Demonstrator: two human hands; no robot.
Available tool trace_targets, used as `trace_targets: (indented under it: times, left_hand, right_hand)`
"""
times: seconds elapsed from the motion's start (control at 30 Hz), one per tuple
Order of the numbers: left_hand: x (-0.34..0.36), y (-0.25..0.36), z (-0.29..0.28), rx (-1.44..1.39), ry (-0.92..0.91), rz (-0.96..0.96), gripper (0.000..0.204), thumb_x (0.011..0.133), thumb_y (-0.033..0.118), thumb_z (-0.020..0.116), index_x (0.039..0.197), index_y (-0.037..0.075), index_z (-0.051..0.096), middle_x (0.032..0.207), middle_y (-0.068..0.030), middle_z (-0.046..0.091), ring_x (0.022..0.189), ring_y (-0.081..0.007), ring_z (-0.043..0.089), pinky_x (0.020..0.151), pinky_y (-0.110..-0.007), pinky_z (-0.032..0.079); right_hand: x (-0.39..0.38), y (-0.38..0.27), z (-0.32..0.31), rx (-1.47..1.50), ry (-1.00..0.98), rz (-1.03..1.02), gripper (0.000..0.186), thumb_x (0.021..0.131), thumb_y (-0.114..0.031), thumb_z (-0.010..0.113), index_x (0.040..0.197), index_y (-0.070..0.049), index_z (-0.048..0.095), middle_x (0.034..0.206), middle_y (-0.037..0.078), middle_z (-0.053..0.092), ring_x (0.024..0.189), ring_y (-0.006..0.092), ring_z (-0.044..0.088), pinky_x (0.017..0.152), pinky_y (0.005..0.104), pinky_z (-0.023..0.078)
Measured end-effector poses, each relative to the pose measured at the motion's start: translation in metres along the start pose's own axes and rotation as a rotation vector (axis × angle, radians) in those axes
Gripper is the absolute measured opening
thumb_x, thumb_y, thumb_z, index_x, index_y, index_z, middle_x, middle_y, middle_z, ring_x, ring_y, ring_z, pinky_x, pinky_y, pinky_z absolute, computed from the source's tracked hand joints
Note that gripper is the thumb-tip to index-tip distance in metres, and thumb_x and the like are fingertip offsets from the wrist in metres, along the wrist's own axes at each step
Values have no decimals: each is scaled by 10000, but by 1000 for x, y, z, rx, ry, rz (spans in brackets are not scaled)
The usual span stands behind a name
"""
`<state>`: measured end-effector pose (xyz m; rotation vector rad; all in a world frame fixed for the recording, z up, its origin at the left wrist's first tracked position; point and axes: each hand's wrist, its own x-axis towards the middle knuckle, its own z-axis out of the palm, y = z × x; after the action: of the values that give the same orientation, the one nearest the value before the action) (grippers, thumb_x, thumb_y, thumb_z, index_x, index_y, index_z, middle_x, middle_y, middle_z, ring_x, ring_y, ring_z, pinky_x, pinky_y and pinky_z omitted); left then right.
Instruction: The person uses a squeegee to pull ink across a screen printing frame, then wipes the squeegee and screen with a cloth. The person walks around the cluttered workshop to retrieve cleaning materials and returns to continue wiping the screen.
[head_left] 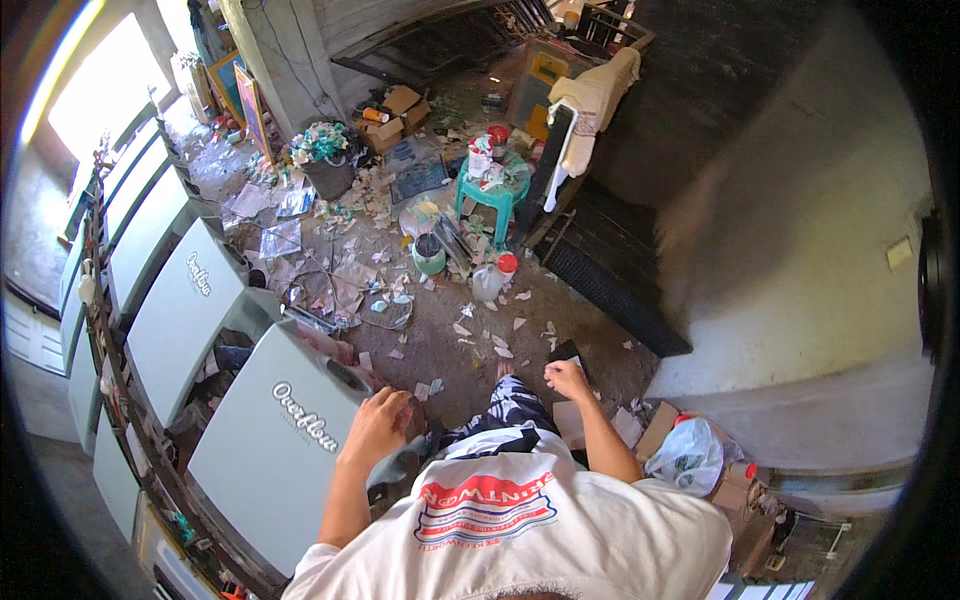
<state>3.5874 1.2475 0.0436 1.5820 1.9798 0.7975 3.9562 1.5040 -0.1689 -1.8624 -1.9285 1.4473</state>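
My left hand (381,428) hovers palm down by the right edge of the nearest pale grey-green shirt (262,415), its fingers loosely bent and apart. I see nothing held in it, and I cannot tell whether it touches the cloth. That shirt lies flat over a board, with dark-and-white lettering across it and a dark opening at its far end. My right hand (568,379) is in front of my right side with its fingers curled closed. Whatever is in them, if anything, is hidden. Just beyond it shows a dark flat piece (566,353), apparently on the floor.
More shirts (185,290) on boards line a long rack on the left. Ahead, a green stool (497,196) carries tubs; a jug (488,283) and scattered scraps lie on the floor. A black mesh-sided frame (610,285) stands right. Boxes and a plastic bag (687,452) sit near right.
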Motion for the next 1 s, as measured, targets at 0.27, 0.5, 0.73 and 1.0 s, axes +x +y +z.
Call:
trace_targets:
  times: [0.27, 0.5, 0.73, 1.0]
  left_hand:
    - [243, -59, 64, -466, -30, -126, 188, 920, 21, 643, 1095, -7, 707, 1001, -175, 691, 881, -331, 713, 769, -391, 569]
    - [553, -199, 167, -334, -37, -254, 125, 921, 12, 688, 1041, 5, 719, 887, -136, 736, 843, -208, 708, 734, -342, 532]
    - [777, -267, 216, -503, 159, -294, 135, 925, -30, 662, 1043, 16, 709, 928, -140, 733, 892, -261, 725, 809, -338, 543]
    - [918, -289, 249, -215, 335, -59, 253, 876, -50, 645, 1118, 20, 673, 1135, -170, 671, 1051, -350, 664, 926, -391, 517]
  right_hand:
    - [338, -103, -54, 111, -129, -211, 155, 908, -158, 649, 857, -37, 731, 725, 19, 686, 631, 106, 632, 569, 299, 501]
    - [689, -238, -28, -446, 103, -253, 263, 852, -190, 599, 1046, -69, 728, 1097, 250, 709, 1061, 449, 667, 908, 558, 529]
    - [869, -257, 10, -524, 138, -260, 829, 767, -245, 836, 1482, -67, 454, 1533, 342, 372, 1438, 533, 339, 1158, 576, 370]
    - [943, -221, 41, -511, 333, -538, 599, 704, -62, 791, 1284, -109, 650, 1448, 207, 548, 1230, 450, 547, 1009, 519, 448]
